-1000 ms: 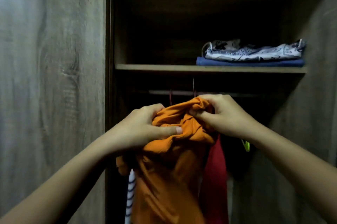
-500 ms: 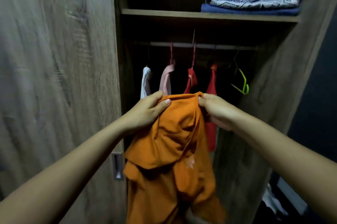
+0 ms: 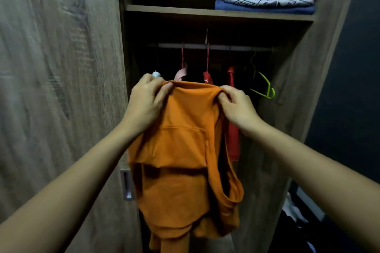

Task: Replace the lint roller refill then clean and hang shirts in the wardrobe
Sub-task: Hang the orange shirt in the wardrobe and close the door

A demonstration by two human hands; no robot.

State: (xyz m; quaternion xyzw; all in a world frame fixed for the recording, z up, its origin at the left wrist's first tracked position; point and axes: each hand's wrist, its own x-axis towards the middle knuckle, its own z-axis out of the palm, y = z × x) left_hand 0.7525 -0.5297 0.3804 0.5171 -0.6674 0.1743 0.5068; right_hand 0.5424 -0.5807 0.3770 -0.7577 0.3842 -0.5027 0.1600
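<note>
Orange shirt hangs in front of the open wardrobe, held up by its top edge between your two hands. Your left hand pinches the left corner with thumb and curled fingers; your right hand grips the right corner the same way. Behind it, a pink garment, a red shirt and a green hanger hang on the rail. Folded cloths lie on the shelf above. At your left stands the wooden door.
</note>
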